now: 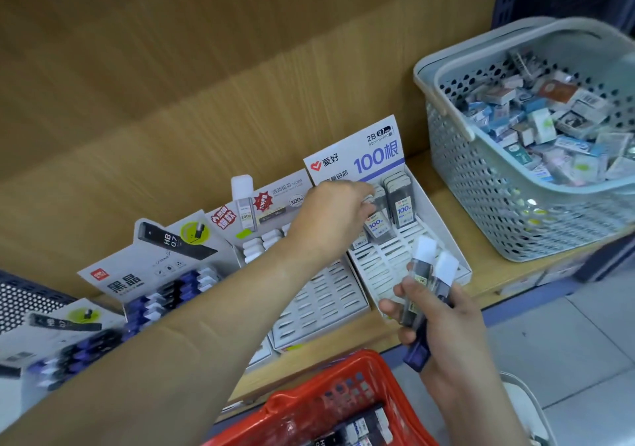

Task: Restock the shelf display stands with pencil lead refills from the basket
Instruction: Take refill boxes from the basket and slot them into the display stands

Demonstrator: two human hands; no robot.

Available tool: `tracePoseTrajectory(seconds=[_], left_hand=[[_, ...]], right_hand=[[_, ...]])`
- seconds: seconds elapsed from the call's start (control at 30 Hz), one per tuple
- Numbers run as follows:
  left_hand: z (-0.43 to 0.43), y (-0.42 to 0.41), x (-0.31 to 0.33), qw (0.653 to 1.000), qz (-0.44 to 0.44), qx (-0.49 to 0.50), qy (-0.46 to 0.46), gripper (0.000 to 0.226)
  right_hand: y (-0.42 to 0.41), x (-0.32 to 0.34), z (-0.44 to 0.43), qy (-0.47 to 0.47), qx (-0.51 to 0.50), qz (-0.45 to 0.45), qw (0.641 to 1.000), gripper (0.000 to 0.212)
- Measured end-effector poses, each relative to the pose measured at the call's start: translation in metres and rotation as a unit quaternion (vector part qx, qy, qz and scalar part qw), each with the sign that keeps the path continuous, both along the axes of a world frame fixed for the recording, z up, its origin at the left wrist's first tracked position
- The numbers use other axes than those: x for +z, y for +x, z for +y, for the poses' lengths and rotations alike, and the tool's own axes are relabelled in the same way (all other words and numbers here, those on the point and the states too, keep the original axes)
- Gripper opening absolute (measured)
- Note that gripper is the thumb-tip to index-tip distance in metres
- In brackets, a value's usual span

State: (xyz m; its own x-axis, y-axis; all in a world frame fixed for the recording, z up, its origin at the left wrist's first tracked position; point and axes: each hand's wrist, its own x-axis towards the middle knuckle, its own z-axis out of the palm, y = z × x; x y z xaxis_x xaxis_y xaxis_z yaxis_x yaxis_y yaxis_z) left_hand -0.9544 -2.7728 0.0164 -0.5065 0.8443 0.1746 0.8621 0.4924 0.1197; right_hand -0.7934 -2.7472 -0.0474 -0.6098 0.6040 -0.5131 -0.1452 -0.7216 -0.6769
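1. Wood grain covers the shelf [481,284] and its back wall; the whole view is a little blurred.
2. The white stand [443,225], with a "100" header card, sits just past the centre toward 1 o'clock. Its back rows hold upright refills [402,205], and its front part shows as an open white grid.
3. The left hand [338,212] reaches from 7 o'clock into this stand. Its fingers are bent close together against the back-row refills; whether they pinch one, I cannot tell.
4. The right hand [443,315], at 5 o'clock of the white stand, grips a bundle [427,274] of white-capped refills. Thumb and fingers curl round it, and the caps point to 12 o'clock.
5. The red basket [299,401], at 6 o'clock, holds more refills.
6. The grey basket [481,184], at 3 o'clock of the white stand on the same shelf, is full of small boxes.
7. At 8 o'clock of the white stand sits a second stand [323,301], and further the same way a blue stand [165,294] with blue-and-black refills.
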Motion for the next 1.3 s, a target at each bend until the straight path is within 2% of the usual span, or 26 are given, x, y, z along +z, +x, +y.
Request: tracePoseTrajectory(seconds=[0.1, 0.23, 0.5, 0.63, 0.83, 0.97, 1.07, 1.13, 1.23, 1.3], left_hand=[[0.004, -0.001, -0.002, 1.000, 0.002, -0.003, -0.026, 0.020], [0.015, -0.001, -0.005, 0.999, 0.025, -0.024, -0.041, 0.011], [0.023, 0.002, 0.003, 0.991, 0.080, -0.043, -0.099, 0.018], [0.027, 0.004, 0.006, 0.987, 0.091, -0.044, -0.125, 0.019], [0.029, 0.005, 0.008, 0.985, 0.079, -0.046, -0.146, 0.015], [0.031, 0.001, 0.016, 0.986, 0.055, -0.030, -0.155, 0.007], [0.032, 0.009, 0.013, 0.981, 0.054, -0.075, -0.170, 0.007], [0.032, 0.009, 0.007, 0.986, 0.026, -0.074, -0.149, 0.003], [0.029, -0.001, 0.003, 0.997, -0.040, 0.015, -0.068, 0.011], [0.026, -0.002, -0.001, 0.999, -0.012, 0.022, -0.044, 0.013]], right_hand=[[0.002, 0.001, 0.000, 0.003, 0.003, 0.003, 1.000, 0.012], [0.003, -0.001, 0.000, 0.006, -0.001, -0.004, 1.000, 0.010], [0.004, -0.008, 0.003, -0.011, -0.037, 0.009, 0.999, 0.008], [0.002, -0.015, 0.003, 0.024, -0.041, -0.018, 0.999, 0.011], [-0.002, -0.027, 0.001, 0.096, -0.038, -0.077, 0.992, 0.013], [-0.004, -0.027, -0.001, 0.091, -0.045, -0.083, 0.991, 0.017], [-0.005, -0.028, 0.000, 0.068, -0.060, -0.077, 0.993, 0.016], [-0.005, -0.028, 0.000, 0.060, -0.063, -0.077, 0.993, 0.016], [-0.005, -0.027, 0.001, 0.053, -0.062, -0.076, 0.994, 0.016], [-0.006, -0.027, 0.000, 0.045, -0.061, -0.075, 0.994, 0.015]])
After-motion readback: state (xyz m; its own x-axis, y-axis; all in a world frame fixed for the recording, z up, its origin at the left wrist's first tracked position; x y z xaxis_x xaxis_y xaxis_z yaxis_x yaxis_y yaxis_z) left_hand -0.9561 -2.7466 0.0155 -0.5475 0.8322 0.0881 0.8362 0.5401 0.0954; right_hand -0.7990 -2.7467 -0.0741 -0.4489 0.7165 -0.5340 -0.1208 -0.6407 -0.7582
